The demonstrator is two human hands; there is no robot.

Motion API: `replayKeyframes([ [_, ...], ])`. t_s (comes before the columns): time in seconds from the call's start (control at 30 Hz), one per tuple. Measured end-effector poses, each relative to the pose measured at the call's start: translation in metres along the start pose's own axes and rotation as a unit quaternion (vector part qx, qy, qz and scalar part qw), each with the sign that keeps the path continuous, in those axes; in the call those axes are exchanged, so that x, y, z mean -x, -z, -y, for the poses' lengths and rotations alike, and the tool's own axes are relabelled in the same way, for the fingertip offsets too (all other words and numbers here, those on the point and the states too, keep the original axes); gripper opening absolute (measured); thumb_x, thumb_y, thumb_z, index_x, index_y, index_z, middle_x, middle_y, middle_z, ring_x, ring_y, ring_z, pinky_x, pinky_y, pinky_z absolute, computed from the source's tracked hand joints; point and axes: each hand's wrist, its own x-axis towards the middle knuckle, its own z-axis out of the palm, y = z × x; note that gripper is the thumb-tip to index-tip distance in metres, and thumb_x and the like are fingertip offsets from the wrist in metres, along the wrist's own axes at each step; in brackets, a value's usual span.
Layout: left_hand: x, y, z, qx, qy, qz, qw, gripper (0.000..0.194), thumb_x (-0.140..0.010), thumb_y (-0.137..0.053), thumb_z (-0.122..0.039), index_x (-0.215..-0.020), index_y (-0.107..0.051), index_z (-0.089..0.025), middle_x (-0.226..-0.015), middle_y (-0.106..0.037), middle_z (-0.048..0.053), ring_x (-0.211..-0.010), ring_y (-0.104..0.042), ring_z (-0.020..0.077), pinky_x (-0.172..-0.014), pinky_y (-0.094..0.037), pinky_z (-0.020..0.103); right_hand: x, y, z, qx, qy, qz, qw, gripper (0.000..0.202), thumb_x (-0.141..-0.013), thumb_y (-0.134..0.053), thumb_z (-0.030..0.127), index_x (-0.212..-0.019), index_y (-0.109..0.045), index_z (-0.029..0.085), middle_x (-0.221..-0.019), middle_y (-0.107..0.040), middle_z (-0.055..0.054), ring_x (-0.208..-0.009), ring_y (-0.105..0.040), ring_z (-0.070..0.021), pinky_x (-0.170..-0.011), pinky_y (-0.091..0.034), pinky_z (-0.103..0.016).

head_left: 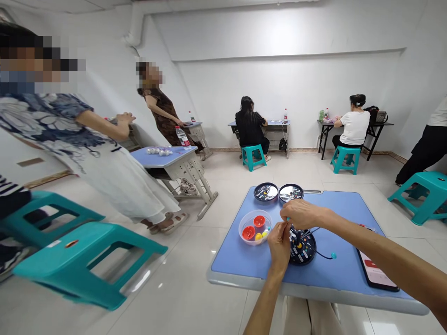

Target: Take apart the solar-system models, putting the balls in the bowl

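Observation:
Both hands meet over the blue table, just above a round black disc (302,249) with small coloured marks and a yellow centre. My left hand (280,242) is closed in a pinch at the disc's left side. My right hand (299,215) is closed too, its fingertips touching a small teal piece (287,219) between the hands. What else the fingers hold is too small to make out. Dark thin rods or wires rise from the disc, and one bends right to a teal tip (334,255).
Left of the hands, a clear bowl (240,228) holds red cups and yellow pieces. Two round black-rimmed discs (266,191) lie at the table's (230,260) back edge. A phone (379,272) lies right. Teal stools (70,253), other tables and several people stand or sit around.

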Motion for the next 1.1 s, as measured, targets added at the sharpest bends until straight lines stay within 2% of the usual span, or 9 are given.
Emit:
replayKeyframes([
  [0.13, 0.000, -0.001, 0.003, 0.000, -0.004, 0.004, 1.000, 0.026, -0.090, -0.049, -0.035, -0.077, -0.065, -0.020, -0.063, -0.059, 0.001, -0.059, -0.051, 0.0139, -0.062, -0.041, 0.026, 0.002, 0.000, -0.006, -0.025, 0.038, -0.013, 0.999, 0.021, -0.076, -0.057, 0.005, -0.090, -0.070, 0.015, -0.093, -0.067, -0.010, -0.084, -0.059, -0.0180, -0.064, -0.034, -0.025],
  [0.27, 0.000, -0.004, 0.009, 0.015, -0.006, 0.003, 1.000, 0.026, -0.091, -0.049, -0.035, -0.079, -0.066, -0.019, -0.064, -0.060, 0.000, -0.057, -0.052, 0.0121, -0.060, -0.042, 0.024, 0.002, 0.000, -0.012, -0.058, 0.077, -0.072, 0.993, 0.022, -0.073, -0.057, 0.000, -0.087, -0.067, 0.014, -0.095, -0.063, -0.009, -0.088, -0.056, -0.0173, -0.067, -0.034, -0.024],
  [0.43, 0.002, -0.005, 0.012, 0.027, -0.028, -0.014, 0.999, 0.023, -0.091, -0.053, -0.034, -0.080, -0.065, -0.018, -0.062, -0.058, -0.003, -0.054, -0.050, 0.0099, -0.057, -0.041, 0.022, -0.011, 0.011, -0.006, -0.113, 0.057, -0.096, 0.987, 0.021, -0.082, -0.055, 0.005, -0.095, -0.068, 0.013, -0.094, -0.066, -0.008, -0.078, -0.055, -0.0144, -0.067, -0.036, -0.025],
  [0.6, 0.004, -0.002, 0.013, -0.036, -0.061, -0.023, 0.997, 0.016, -0.090, -0.053, -0.027, -0.085, -0.065, -0.019, -0.072, -0.065, 0.000, -0.063, -0.057, 0.0121, -0.064, -0.045, 0.025, -0.047, 0.013, 0.015, -0.065, 0.031, -0.030, 0.997, 0.019, -0.082, -0.054, 0.008, -0.092, -0.070, 0.011, -0.082, -0.068, -0.008, -0.069, -0.054, -0.0143, -0.059, -0.034, -0.025],
  [0.7, 0.006, 0.000, 0.015, -0.070, -0.070, -0.026, 0.995, 0.014, -0.089, -0.054, -0.025, -0.089, -0.066, -0.019, -0.074, -0.067, 0.001, -0.063, -0.058, 0.0126, -0.061, -0.044, 0.024, -0.067, 0.007, 0.027, -0.006, 0.021, 0.032, 0.999, 0.018, -0.082, -0.054, 0.010, -0.086, -0.071, 0.007, -0.080, -0.069, -0.012, -0.065, -0.054, -0.0155, -0.056, -0.033, -0.026],
  [0.83, 0.007, 0.003, 0.016, -0.098, -0.081, -0.030, 0.991, 0.017, -0.091, -0.050, -0.024, -0.091, -0.067, -0.019, -0.072, -0.066, 0.001, -0.059, -0.056, 0.0121, -0.057, -0.043, 0.024, -0.081, -0.001, 0.036, 0.014, 0.017, 0.076, 0.997, 0.015, -0.078, -0.058, 0.008, -0.084, -0.071, 0.003, -0.076, -0.068, -0.013, -0.062, -0.055, -0.0159, -0.055, -0.034, -0.027],
  [0.97, 0.009, 0.006, 0.016, -0.099, -0.080, -0.034, 0.991, 0.019, -0.092, -0.049, -0.025, -0.095, -0.067, -0.019, -0.079, -0.068, 0.003, -0.066, -0.060, 0.0128, -0.060, -0.046, 0.024, -0.072, 0.008, 0.029, -0.008, -0.001, 0.042, 0.999, 0.019, -0.084, -0.061, 0.020, -0.094, -0.072, 0.007, -0.089, -0.070, -0.014, -0.072, -0.059, -0.0181, -0.056, -0.034, -0.025],
  [1.03, 0.010, 0.005, 0.017, -0.086, -0.074, -0.043, 0.993, 0.020, -0.093, -0.048, -0.026, -0.096, -0.067, -0.018, -0.079, -0.069, 0.003, -0.066, -0.060, 0.0125, -0.059, -0.047, 0.024, -0.056, 0.019, 0.019, -0.032, -0.013, 0.001, 0.999, 0.021, -0.087, -0.059, 0.024, -0.099, -0.072, 0.012, -0.094, -0.070, -0.012, -0.077, -0.059, -0.0170, -0.059, -0.034, -0.024],
  [1.1, 0.010, 0.005, 0.019, -0.068, -0.066, -0.062, 0.994, 0.021, -0.092, -0.050, -0.027, -0.096, -0.067, -0.016, -0.080, -0.070, 0.004, -0.064, -0.061, 0.0121, -0.057, -0.048, 0.024, -0.033, 0.031, 0.007, -0.057, -0.023, -0.041, 0.997, 0.018, -0.087, -0.058, 0.023, -0.095, -0.072, 0.015, -0.090, -0.071, -0.009, -0.076, -0.059, -0.0151, -0.060, -0.033, -0.023],
])
